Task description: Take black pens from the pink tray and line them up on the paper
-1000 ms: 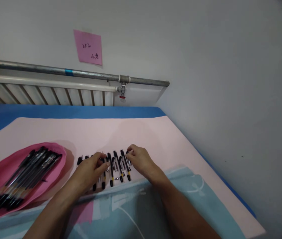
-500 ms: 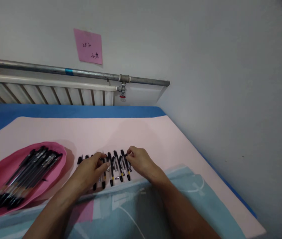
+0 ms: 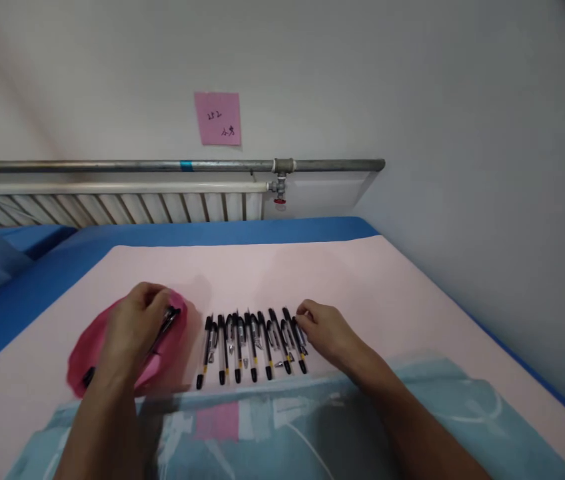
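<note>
My left hand [image 3: 137, 320] is over the pink bowl [image 3: 80, 350], its fingers curled together; whatever lies between the fingertips is hidden. Black pens [image 3: 165, 327] in the bowl show on both sides of the hand and wrist, the rest covered by it. To the right, several clear-barrelled pens [image 3: 253, 353] with black ends lie side by side in a row, with short clear-and-black pen parts [image 3: 241, 330] and small silver tips [image 3: 246, 363] between them. At the row's right end, my right hand [image 3: 325, 327] is closed in a pinch beside a short pen part [image 3: 300, 333]; its fingertips hide what they hold.
A pink sheet [image 3: 272, 280] covers the surface, with a blue edge [image 3: 237, 230] behind. A light-blue cloth [image 3: 282, 440] lies along the front. A radiator [image 3: 172, 207], a metal pipe [image 3: 232, 165] and a red-handled valve [image 3: 280, 190] are at the back wall.
My left hand has gone from the left part of the pen row to the bowl. The right hand stays at the row's right end. The view has turned left.
</note>
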Motion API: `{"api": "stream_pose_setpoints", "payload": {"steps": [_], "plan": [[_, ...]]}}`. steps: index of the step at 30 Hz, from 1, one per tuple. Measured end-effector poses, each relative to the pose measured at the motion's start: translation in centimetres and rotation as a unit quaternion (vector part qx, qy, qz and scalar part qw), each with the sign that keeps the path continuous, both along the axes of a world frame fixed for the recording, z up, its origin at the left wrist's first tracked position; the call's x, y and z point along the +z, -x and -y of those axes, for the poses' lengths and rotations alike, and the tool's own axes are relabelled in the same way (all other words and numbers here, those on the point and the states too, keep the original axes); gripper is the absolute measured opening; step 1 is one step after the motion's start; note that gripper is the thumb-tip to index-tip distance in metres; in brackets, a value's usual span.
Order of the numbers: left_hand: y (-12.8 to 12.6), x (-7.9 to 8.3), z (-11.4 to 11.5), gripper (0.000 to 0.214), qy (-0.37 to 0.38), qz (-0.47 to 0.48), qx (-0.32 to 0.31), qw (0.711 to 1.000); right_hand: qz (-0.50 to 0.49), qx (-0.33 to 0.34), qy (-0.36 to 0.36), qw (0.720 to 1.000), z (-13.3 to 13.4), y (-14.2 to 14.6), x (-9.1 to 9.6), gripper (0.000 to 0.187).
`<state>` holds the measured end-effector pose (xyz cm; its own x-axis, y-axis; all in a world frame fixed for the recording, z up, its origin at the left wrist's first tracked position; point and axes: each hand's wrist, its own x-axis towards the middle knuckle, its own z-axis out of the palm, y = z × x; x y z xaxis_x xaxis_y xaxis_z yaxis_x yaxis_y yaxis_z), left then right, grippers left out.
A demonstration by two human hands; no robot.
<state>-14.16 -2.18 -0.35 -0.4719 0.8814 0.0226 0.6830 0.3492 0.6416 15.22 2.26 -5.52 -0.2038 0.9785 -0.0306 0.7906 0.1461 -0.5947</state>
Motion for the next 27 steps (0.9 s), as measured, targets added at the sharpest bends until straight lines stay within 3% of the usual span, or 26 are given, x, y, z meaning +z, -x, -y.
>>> {"api": "stream_pose_setpoints", "payload": {"steps": [3,7,12,18,24,27], "plan": [[2.5,0.0,0.2,0.027,0.049,-0.096,0.031,0.994,-0.015,-0.005,0.006,1.000,-0.1,-0.2,-0.1,0.014],[3.8,-1.2,-0.3,0.024,0.099,-0.164,0.029,0.981,-0.031,-0.004,0.018,0.999,-0.2,-0.4,-0.4,0.014],[4.8,-2.0,-0.8,0.039,0.122,-0.216,0.033,0.968,-0.029,-0.006,0.019,0.999,-0.1,-0.4,-0.2,0.014],[5.1,-2.2,-0.9,0.043,0.131,-0.221,0.043,0.966,-0.031,-0.001,0.021,0.999,0.0,-0.4,0.1,0.014],[5.0,-2.1,-0.7,0.018,0.132,-0.162,0.048,0.977,-0.015,0.007,0.011,1.000,0.0,-0.4,0.0,0.014],[4.9,-1.6,-0.4,0.016,0.102,-0.132,0.058,0.984,-0.013,0.007,0.006,1.000,0.1,-0.3,0.0,0.014]]}}
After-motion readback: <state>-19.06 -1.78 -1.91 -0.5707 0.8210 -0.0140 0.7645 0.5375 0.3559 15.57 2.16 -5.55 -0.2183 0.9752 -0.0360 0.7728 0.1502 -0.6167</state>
